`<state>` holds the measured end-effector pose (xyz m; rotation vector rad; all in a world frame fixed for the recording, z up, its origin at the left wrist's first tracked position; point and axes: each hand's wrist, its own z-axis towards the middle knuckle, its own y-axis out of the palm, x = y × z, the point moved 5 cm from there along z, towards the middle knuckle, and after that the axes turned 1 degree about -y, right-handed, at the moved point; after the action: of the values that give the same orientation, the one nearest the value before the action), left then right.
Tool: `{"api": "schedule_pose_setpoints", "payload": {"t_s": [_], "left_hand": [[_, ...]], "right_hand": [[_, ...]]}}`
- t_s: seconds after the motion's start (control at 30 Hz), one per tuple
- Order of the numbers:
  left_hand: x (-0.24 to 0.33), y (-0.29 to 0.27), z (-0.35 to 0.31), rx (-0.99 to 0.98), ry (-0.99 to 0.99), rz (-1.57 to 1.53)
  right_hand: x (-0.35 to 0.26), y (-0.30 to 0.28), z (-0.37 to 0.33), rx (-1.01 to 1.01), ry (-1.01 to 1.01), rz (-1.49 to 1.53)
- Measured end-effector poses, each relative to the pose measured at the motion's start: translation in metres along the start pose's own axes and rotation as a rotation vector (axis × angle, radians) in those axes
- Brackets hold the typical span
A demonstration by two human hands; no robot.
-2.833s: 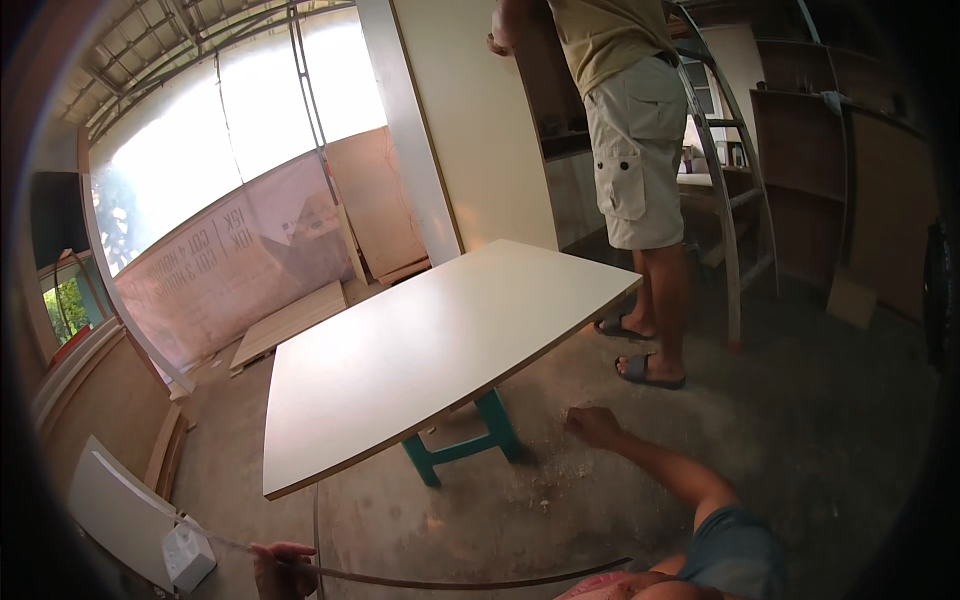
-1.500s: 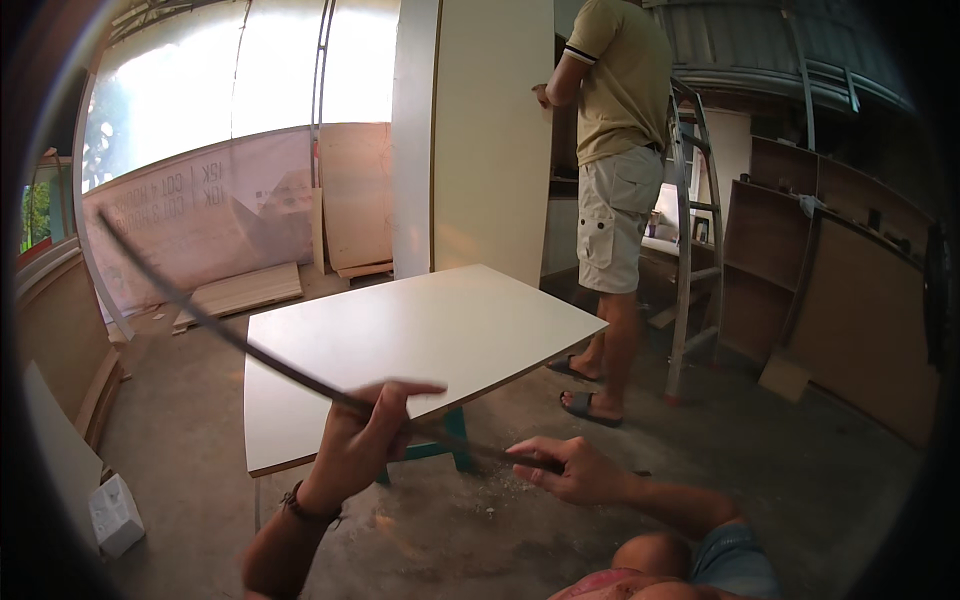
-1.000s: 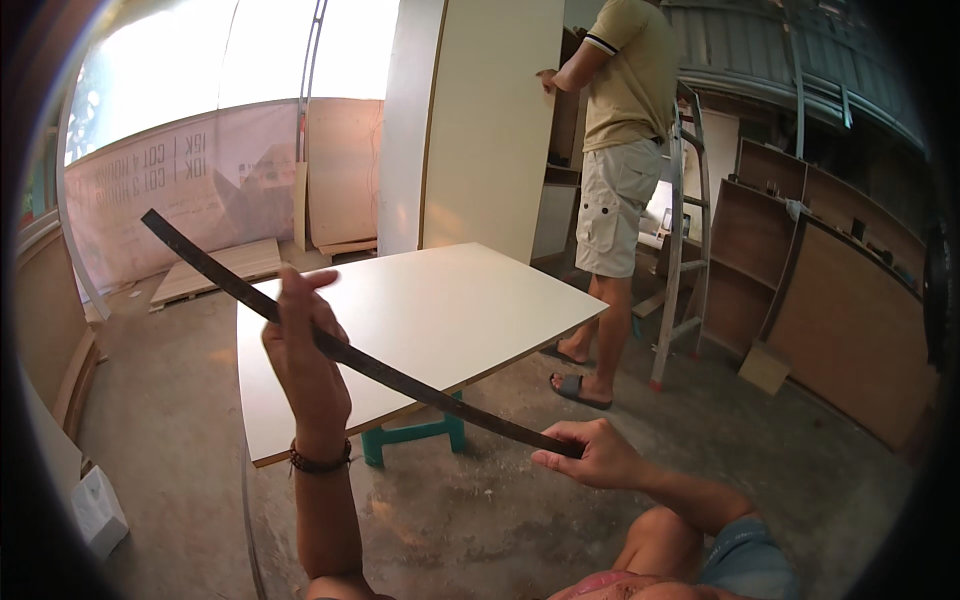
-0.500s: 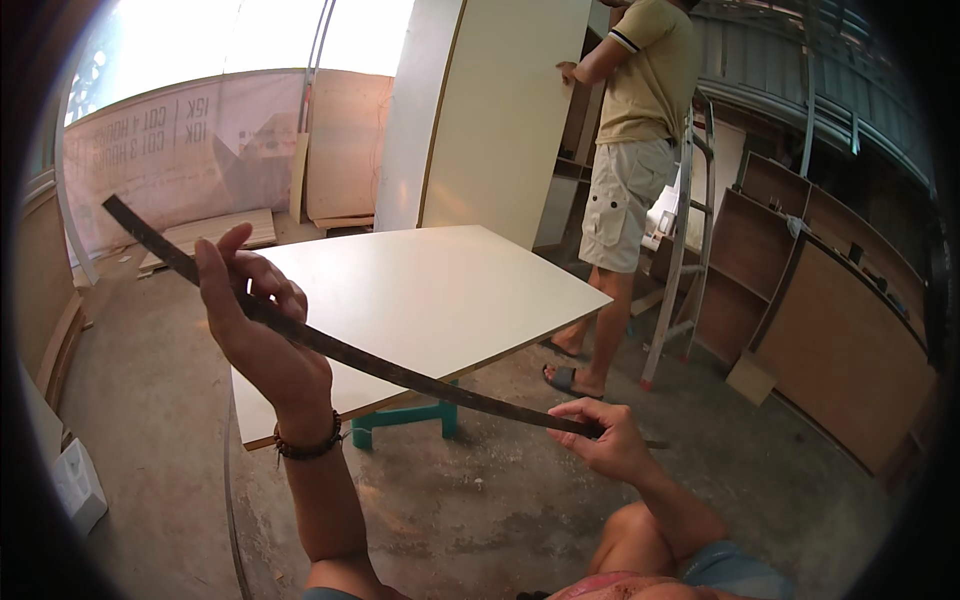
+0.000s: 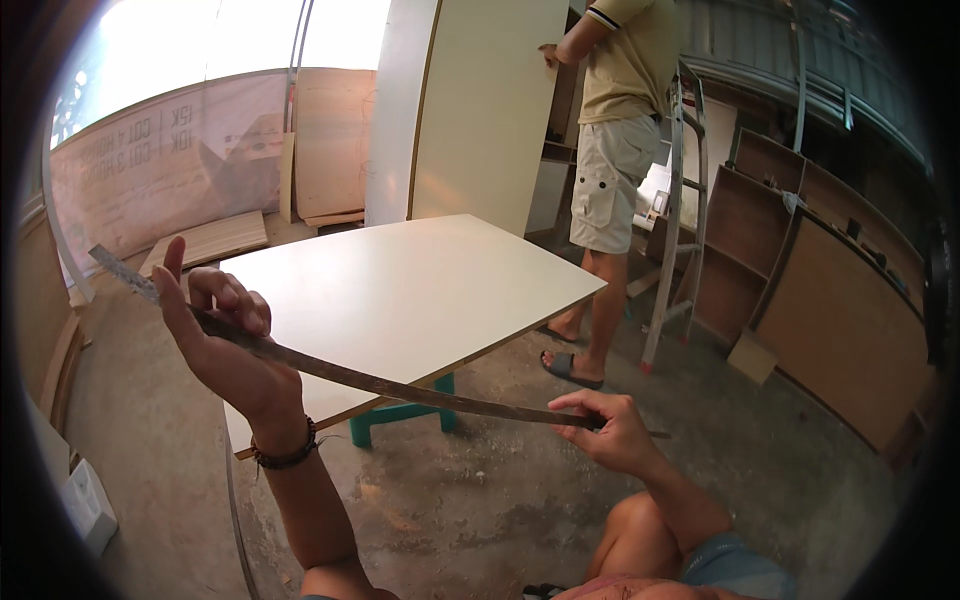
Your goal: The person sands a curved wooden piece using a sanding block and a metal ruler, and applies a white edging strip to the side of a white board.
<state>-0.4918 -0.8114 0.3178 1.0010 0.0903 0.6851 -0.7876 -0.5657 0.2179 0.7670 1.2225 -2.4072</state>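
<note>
A long, thin, slightly curved dark strip [image 5: 400, 393] slants across in front of me, its far left end higher and catching the light. My left hand [image 5: 240, 365], a beaded bracelet on its wrist, grips the strip near that upper end, with the thumb pointing up. Lower down, my right hand [image 5: 618, 440] pinches it close to the other end, and a short tip sticks out past the fingers. Beyond the strip lies a white board [image 5: 420, 290] with a brown edge, flat on a green plastic stool [image 5: 400, 412]. The strip crosses in front of the board's near edge.
A co-worker [image 5: 625, 120] in a tan shirt and light shorts stands behind the board, one hand at a tall cream panel [image 5: 490, 110]. A metal ladder [image 5: 675, 240] and wooden cabinets [image 5: 830, 320] are at right. Boards [image 5: 215, 240] lie at back left.
My left hand and the strip's upper end have moved left and down, and the strip has turned so its end looks paler. My right hand keeps its pinch. The view has shifted slightly.
</note>
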Motion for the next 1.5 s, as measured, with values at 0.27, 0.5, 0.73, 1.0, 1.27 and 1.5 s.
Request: {"api": "schedule_pose_setpoints", "payload": {"t_s": [0.27, 0.5, 0.73, 1.0, 1.27, 1.5], "left_hand": [[0.000, 0.009, -0.007, 0.009, 0.046, -0.002], [0.000, 0.007, -0.006, 0.013, 0.061, -0.025], [0.002, 0.000, -0.001, 0.047, 0.082, -0.042], [0.000, -0.008, 0.007, 0.023, 0.099, -0.066], [0.000, -0.019, 0.010, 0.054, 0.081, -0.105], [0.004, -0.021, 0.010, 0.149, 0.093, -0.097]], "right_hand": [[0.002, -0.001, -0.003, -0.033, 0.016, 0.015], [0.001, -0.001, -0.004, -0.060, 0.017, 0.013], [-0.005, 0.003, -0.001, -0.072, 0.006, 0.018], [-0.003, 0.009, 0.002, -0.081, -0.009, 0.023], [-0.001, 0.009, 0.003, -0.072, -0.008, 0.011], [0.004, 0.011, 0.003, -0.076, 0.008, 0.001]]}}
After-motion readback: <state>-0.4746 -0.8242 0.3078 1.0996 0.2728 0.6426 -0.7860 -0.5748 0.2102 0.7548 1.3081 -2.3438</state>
